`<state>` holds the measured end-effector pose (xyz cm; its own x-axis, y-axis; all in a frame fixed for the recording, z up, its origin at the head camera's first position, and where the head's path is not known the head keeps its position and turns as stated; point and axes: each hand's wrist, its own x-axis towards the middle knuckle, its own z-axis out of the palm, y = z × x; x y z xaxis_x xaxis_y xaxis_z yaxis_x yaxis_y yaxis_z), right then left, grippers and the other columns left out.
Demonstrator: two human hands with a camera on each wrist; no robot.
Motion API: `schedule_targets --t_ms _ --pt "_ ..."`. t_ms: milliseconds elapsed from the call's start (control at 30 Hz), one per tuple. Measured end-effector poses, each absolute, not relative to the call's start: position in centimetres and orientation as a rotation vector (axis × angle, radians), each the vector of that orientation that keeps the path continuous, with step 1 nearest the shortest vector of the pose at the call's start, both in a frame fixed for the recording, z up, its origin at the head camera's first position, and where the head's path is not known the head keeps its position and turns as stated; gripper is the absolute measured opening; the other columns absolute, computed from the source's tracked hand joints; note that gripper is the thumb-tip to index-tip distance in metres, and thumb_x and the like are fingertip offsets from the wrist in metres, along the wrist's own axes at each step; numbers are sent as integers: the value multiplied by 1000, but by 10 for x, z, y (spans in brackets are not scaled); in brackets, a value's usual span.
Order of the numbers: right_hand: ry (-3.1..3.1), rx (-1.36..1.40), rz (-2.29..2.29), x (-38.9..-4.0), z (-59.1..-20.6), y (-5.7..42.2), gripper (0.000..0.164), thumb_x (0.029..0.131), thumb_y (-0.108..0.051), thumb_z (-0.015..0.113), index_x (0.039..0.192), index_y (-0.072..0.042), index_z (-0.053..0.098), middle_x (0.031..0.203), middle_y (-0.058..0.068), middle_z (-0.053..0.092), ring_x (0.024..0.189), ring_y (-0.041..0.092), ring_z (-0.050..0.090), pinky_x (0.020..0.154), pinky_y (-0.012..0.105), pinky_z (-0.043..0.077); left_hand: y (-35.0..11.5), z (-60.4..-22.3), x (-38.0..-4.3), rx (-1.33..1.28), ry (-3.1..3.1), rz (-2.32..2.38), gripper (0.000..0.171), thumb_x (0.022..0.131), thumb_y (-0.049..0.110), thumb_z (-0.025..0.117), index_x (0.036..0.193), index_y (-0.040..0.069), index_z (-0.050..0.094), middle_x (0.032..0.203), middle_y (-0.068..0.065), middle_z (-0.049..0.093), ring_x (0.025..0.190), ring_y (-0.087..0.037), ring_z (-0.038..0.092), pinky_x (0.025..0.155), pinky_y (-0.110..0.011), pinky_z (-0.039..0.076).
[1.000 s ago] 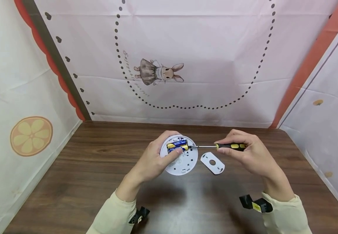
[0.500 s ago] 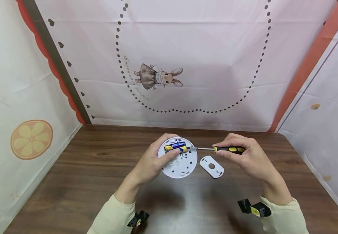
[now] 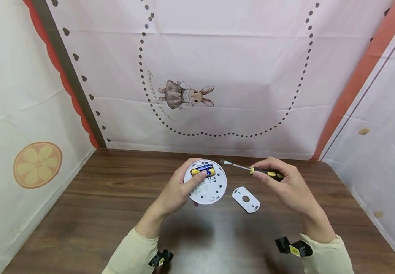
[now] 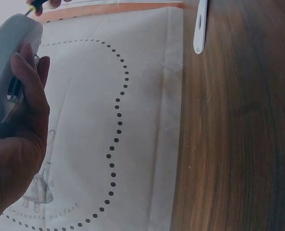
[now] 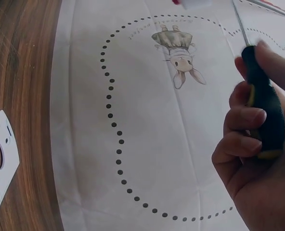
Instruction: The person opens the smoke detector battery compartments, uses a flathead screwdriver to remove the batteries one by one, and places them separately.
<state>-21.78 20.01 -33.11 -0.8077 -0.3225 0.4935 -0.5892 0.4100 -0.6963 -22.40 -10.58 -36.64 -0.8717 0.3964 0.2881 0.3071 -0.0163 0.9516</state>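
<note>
My left hand (image 3: 178,187) grips a round white battery-powered device (image 3: 212,190) by its left edge, back side facing up. Blue-and-yellow batteries (image 3: 202,169) lie in its open compartment, and my left thumb rests on them. In the left wrist view the fingers curl under the device (image 4: 12,48). My right hand (image 3: 291,184) holds a black-and-yellow screwdriver (image 3: 267,173) by its handle, fingers wrapped around it in the right wrist view. The screwdriver's shaft points left, its tip just off the device's upper right edge, with something small and dark at the end.
A white oblong plate (image 3: 246,199) with a round central hole lies on the brown wooden table (image 3: 115,213), right of the device. Printed cloth (image 3: 245,76) hangs behind the table and along both sides. Black cameras (image 3: 294,247) are strapped at the sleeves.
The screwdriver tip has come away from the battery compartment's right end and swung upward, clear of the device. The device has shifted slightly left in my left hand's grip.
</note>
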Motion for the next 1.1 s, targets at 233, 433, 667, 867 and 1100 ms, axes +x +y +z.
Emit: schedule_targets --t_ms 233,433,667,867,1100 --pt "-2408 577 1399 -225 -333 196 13 108 -16 56 107 -8 67 79 5 54 66 15 48 54 29 42 -108 -368 -229 643 2199 2073 32 106 23 58 136 13 54 98 -18 66 66 -20 71 43 -51 58" --pt "-2729 278 1213 -230 -345 186 25 106 -30 60 117 -8 61 87 5 59 75 18 49 65 29 42 -111 -372 -228 585 2210 2064 33 107 25 58 136 12 53 101 -20 65 67 -20 70 44 -49 59" --pt "-3007 240 957 -235 -367 166 14 98 -24 69 101 -10 67 84 2 72 71 16 62 61 31 47 -108 -374 -233 582 2226 2053 32 107 25 57 136 14 53 100 -19 66 66 -19 70 44 -49 59" --pt "-3097 292 716 -238 -384 154 14 89 -24 76 87 -14 67 82 -1 66 73 18 58 65 33 47 -105 -372 -236 603 2222 2048 33 107 26 58 136 13 53 102 -20 66 67 -20 70 45 -48 59" --pt "-3200 332 662 -237 -401 144 21 88 -23 79 76 -17 63 71 -2 60 66 18 56 60 31 44 -107 -373 -233 601 2205 2047 34 107 24 57 137 10 53 101 -22 66 67 -19 70 44 -48 59"
